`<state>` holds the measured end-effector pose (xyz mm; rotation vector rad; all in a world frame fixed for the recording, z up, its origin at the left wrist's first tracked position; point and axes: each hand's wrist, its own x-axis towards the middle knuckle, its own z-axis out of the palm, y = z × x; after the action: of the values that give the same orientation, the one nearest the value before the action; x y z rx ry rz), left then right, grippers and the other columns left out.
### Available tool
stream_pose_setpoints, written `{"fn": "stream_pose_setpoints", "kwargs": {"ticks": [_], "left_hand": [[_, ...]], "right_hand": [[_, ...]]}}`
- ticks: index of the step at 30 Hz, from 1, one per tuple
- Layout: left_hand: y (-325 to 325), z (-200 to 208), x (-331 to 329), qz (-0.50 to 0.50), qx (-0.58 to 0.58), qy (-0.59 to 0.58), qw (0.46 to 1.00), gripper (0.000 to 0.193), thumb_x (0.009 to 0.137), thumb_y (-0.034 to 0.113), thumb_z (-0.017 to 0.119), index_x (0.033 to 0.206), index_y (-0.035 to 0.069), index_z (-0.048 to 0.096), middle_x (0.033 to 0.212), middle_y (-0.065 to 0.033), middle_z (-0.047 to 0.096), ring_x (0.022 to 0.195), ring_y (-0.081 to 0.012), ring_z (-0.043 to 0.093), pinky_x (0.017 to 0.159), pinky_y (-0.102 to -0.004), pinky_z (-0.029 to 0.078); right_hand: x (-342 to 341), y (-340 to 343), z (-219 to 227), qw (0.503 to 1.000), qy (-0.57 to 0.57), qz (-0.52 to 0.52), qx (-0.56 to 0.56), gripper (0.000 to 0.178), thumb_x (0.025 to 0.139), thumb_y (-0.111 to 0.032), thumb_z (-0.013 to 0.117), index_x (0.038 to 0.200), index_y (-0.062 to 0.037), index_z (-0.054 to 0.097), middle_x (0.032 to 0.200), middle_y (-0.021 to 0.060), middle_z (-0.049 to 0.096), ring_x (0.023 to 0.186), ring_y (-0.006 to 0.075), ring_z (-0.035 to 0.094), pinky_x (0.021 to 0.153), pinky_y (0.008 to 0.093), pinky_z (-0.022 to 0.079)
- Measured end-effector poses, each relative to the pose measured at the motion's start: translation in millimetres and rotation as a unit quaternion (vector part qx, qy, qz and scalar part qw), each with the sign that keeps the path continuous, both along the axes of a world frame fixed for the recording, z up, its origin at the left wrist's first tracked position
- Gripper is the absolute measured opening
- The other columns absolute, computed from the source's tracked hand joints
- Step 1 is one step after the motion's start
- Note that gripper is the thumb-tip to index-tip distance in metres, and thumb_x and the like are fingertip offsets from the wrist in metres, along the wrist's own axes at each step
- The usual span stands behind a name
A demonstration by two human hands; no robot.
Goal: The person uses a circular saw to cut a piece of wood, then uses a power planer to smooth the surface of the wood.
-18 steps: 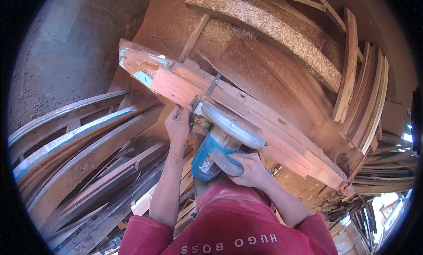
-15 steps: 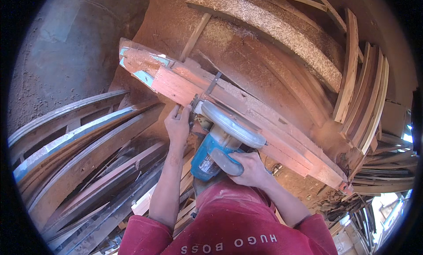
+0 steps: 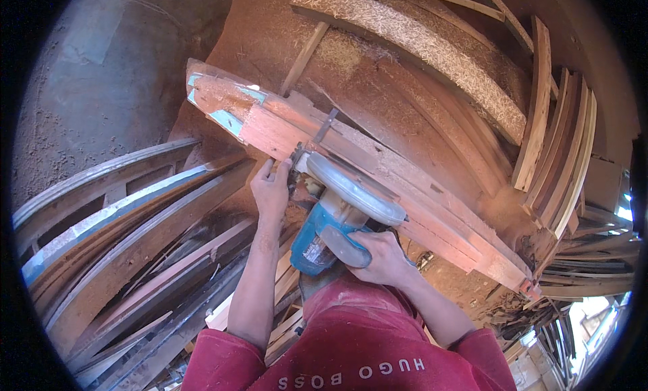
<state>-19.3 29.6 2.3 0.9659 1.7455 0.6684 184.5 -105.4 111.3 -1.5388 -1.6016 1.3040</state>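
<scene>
A circular saw (image 3: 317, 239) with a blue motor housing and a grey blade guard rests on a long pinkish wooden plank (image 3: 270, 131). My right hand (image 3: 381, 256) is wrapped round its grey rear handle. At the front of the saw, my left hand (image 3: 272, 183) has its fingers curled against the metal edge guide (image 3: 297, 158), close to the plank's near edge. A flat metal bar (image 3: 326, 125) reaches from there across the wood. Guard and wood hide the blade. Beneath the plank lies a larger timber with pale blue paint patches (image 3: 228, 121) at its left end.
Curved timbers (image 3: 128, 168) are stacked at the left, close to my left arm. A thick curved beam covered in shavings (image 3: 412, 50) lies beyond the plank. More curved pieces (image 3: 570, 141) lean at the right. Reddish sawdust (image 3: 270, 53) covers the ground.
The saw has slid slightly left along the plank, and both hands have moved with it. Their holds look the same.
</scene>
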Motion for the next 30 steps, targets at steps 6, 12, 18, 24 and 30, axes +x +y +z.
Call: {"fn": "stream_pose_setpoints", "kwargs": {"ticks": [6,12,18,24,30], "left_hand": [[3.9,-2.0,-4.6,0.01,0.001,-0.021,1.0,0.068,0.089,0.024,0.073,0.131,-0.021,0.046,0.055,0.0071,0.041,0.052,-0.0008,0.037,0.046,-0.0226,0.028],[10.2,0.6,-8.2,0.008,0.003,-0.04,0.999,0.052,0.09,0.022,0.072,0.118,-0.019,0.058,0.055,0.0077,0.04,0.052,-0.0005,0.035,0.046,-0.0242,0.026],[16.1,5.7,-10.9,0.001,-0.008,-0.036,0.999,0.047,0.09,0.022,0.072,0.113,-0.017,0.061,0.055,0.0088,0.039,0.053,-0.0005,0.034,0.046,-0.024,0.025],[18.3,-4.6,-19.8,0.005,0.006,-0.028,1.0,0.058,0.09,0.025,0.072,0.124,-0.02,0.056,0.057,0.0081,0.039,0.054,-0.0021,0.037,0.048,-0.0236,0.028],[26.1,-3.2,-23.7,0.002,0.003,-0.019,1.0,0.07,0.088,0.028,0.074,0.131,-0.022,0.047,0.061,0.0065,0.043,0.056,-0.0029,0.04,0.05,-0.0224,0.032]], "right_hand": [[-5.2,5.9,1.6,1.0,0.003,0.0,-0.005,0.027,0.071,-0.01,0.074,0.095,-0.0028,0.064,0.079,0.018,0.065,0.073,0.0384,0.065,0.065,0.0424,0.053],[-10.8,10.4,1.7,1.0,0.004,-0.014,0.0,0.029,0.071,-0.009,0.074,0.099,-0.0024,0.065,0.082,0.0186,0.067,0.075,0.0384,0.066,0.067,0.0422,0.053],[-13.8,14.8,1.7,1.0,-0.001,-0.004,-0.011,0.032,0.071,-0.01,0.075,0.101,-0.0023,0.065,0.083,0.0187,0.067,0.076,0.0379,0.067,0.067,0.042,0.054],[-17.3,21.3,4.1,0.998,-0.028,0.03,-0.048,0.041,0.071,-0.018,0.076,0.107,-0.0012,0.066,0.095,0.0199,0.07,0.085,0.0361,0.069,0.077,0.0429,0.057],[-25.2,27.0,0.9,1.0,-0.01,-0.001,-0.009,0.034,0.069,-0.011,0.075,0.101,-0.0025,0.065,0.084,0.0184,0.067,0.078,0.0383,0.067,0.069,0.0426,0.055]]}}
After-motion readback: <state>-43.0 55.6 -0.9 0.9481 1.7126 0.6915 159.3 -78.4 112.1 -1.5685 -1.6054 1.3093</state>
